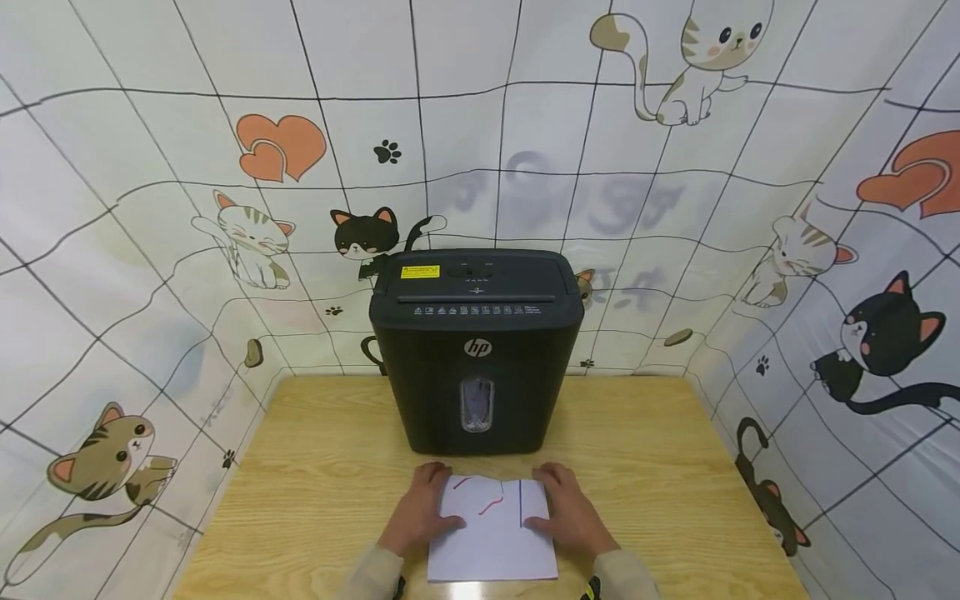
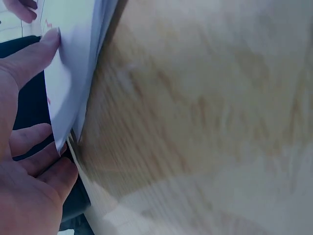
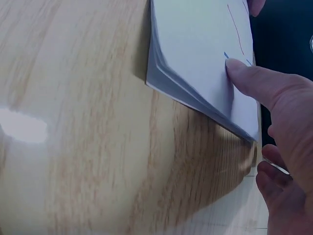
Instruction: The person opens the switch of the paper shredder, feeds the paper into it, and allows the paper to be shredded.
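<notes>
Over there, before the HP paper shredder [image 1: 435, 375], the left hand [image 1: 422, 510] and right hand [image 1: 572, 512] pinch pen-marked sheets [image 1: 491, 550].

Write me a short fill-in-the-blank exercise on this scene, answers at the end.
1. Between the left hand and right hand, the paper bears a long straight line coloured ____.
2. The shredder is ____.
3. Its front logo reads ____.
4. The label on its top is ____.

Missing words: blue; black; hp; yellow.
</notes>
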`<action>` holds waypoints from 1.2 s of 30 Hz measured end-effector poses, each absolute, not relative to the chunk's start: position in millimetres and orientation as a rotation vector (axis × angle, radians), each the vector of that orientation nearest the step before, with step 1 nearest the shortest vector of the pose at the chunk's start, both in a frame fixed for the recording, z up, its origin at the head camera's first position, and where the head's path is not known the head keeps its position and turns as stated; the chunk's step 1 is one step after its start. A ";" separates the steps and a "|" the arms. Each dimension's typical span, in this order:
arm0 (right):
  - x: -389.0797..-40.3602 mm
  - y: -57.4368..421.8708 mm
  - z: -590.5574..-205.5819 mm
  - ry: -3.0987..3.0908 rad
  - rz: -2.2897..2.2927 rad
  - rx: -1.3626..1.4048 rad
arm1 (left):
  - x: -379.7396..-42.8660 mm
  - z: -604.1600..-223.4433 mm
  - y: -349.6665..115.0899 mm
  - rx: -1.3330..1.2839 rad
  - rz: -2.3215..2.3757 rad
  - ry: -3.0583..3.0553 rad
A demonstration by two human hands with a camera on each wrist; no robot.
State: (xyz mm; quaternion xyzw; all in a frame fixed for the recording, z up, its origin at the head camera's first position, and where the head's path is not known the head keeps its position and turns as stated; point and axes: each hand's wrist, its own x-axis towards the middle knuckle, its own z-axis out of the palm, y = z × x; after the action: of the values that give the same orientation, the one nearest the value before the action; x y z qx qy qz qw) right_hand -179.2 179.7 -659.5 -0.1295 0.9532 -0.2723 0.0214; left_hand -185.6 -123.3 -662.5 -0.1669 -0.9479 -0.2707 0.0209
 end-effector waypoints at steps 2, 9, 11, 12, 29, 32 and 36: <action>-178.4 178.0 -660.0 2.966 -0.833 -0.403 | -183.3 -662.0 -120.8 -0.531 -0.835 -2.936; -173.6 174.7 -662.1 3.009 -0.804 -0.483 | -177.5 -663.5 -115.5 -0.546 -0.814 -2.908; -170.9 174.1 -661.9 3.024 -0.801 -0.514 | -176.0 -663.0 -114.8 -0.533 -0.816 -2.919; -169.8 173.7 -661.9 3.033 -0.808 -0.534 | -175.4 -663.2 -114.5 -0.531 -0.811 -2.919; -162.4 169.6 -664.1 3.107 -0.724 -0.681 | -170.4 -667.0 -110.3 -0.482 -0.745 -2.948; -161.8 168.9 -665.4 3.122 -0.717 -0.654 | -170.3 -668.0 -109.5 -0.478 -0.737 -2.942; -162.2 168.6 -667.7 3.148 -0.717 -0.663 | -168.0 -666.8 -107.9 -0.467 -0.759 -2.904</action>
State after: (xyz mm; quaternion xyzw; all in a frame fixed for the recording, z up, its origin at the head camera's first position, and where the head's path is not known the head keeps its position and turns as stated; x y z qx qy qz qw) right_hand -162.2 168.6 -667.7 -0.2006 0.9523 -0.2168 -0.0769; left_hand -168.0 -107.9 -666.8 -0.1536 -0.9547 -0.2495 0.0518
